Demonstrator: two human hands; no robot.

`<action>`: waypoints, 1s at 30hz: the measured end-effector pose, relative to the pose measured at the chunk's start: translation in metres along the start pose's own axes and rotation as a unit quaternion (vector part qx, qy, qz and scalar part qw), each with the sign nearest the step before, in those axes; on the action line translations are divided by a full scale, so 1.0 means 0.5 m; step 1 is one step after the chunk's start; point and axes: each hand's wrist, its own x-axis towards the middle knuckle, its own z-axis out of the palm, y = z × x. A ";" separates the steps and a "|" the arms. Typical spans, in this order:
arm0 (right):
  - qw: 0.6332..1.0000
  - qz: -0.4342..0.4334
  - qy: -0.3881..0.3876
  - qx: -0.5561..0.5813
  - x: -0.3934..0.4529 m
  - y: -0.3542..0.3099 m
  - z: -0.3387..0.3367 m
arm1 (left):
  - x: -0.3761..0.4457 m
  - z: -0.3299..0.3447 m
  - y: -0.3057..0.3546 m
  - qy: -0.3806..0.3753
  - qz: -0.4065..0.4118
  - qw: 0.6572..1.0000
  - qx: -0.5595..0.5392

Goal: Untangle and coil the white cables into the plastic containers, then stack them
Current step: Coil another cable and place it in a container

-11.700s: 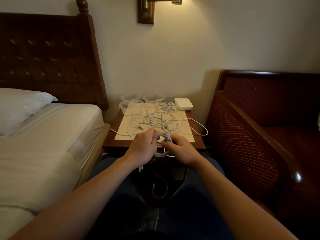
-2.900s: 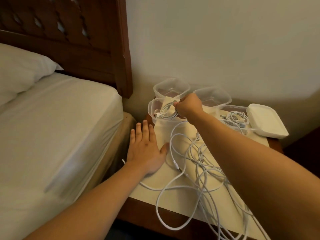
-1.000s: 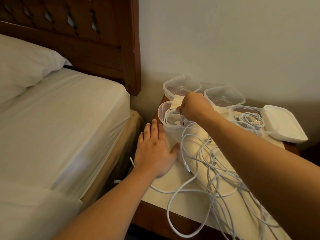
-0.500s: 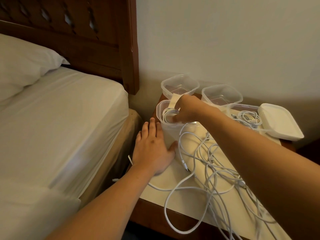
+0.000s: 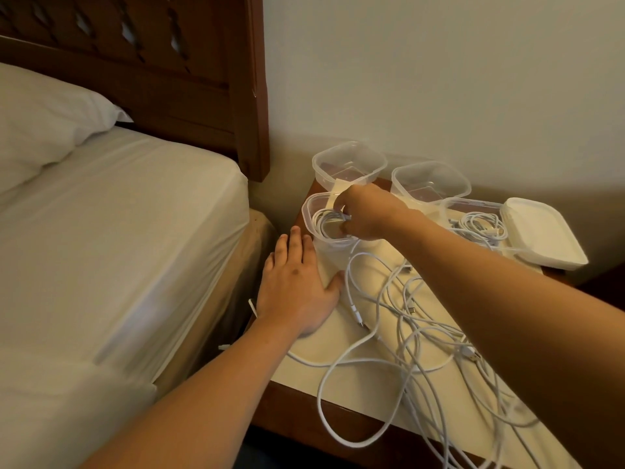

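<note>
My right hand (image 5: pixel 363 213) reaches into the near-left clear container (image 5: pixel 309 228) and pinches a coiled white cable (image 5: pixel 323 223) lying inside it. My left hand (image 5: pixel 297 289) lies flat on the cream mat just in front of that container, fingers straight and touching its wall. A tangle of white cables (image 5: pixel 416 330) sprawls over the mat to the right. Two clear containers (image 5: pixel 348 162) (image 5: pixel 429 181) stand at the back. A fourth container (image 5: pixel 473 211) at the right holds another coiled cable (image 5: pixel 480 226).
White lids (image 5: pixel 541 235) are stacked at the far right of the wooden nightstand (image 5: pixel 304 414). A bed with white sheet (image 5: pixel 118 231) and wooden headboard (image 5: pixel 189 79) sits close on the left. The wall stands right behind the containers. Cable loops hang over the nightstand's front edge.
My right hand has pushed the coil lower into the near-left container. The left hand stays flat on the mat. The view has shifted slightly.
</note>
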 end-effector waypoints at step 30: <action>0.863 0.189 0.342 0.321 -0.481 0.123 0.027 | -0.093 -0.062 0.054 0.155 -0.031 0.955 -0.252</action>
